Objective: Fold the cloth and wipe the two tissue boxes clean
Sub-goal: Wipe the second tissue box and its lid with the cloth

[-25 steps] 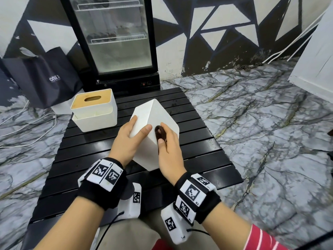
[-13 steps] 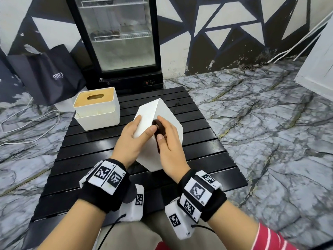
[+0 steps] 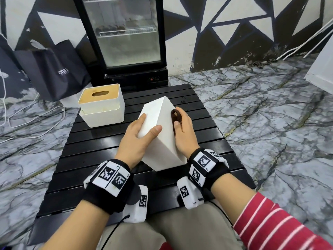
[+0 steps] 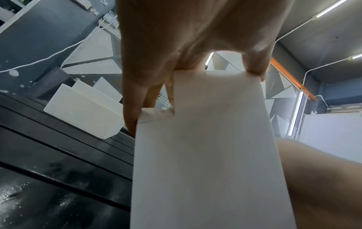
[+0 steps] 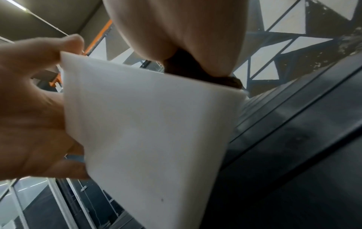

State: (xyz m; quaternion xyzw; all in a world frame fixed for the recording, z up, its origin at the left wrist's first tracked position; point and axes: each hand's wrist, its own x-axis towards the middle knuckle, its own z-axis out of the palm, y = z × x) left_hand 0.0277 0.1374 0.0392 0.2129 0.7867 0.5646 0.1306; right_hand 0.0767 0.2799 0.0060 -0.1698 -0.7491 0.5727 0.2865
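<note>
The plain white rectangular tissue box (image 3: 163,139) stands tipped on an edge mid-table, left hand (image 3: 137,141) gripping its near corner. Right hand (image 3: 182,134) presses a dark brown folded cloth (image 3: 174,118) against its right face — bare black slatted table (image 3: 100,152) surrounds it. The white wood-lidded tissue box (image 3: 101,105) sits apart, back-left.

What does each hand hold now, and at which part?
The left hand holds the tilted white box at its left side, thumb over the top edge. The right hand presses a dark cloth against the box's right face.
</note>
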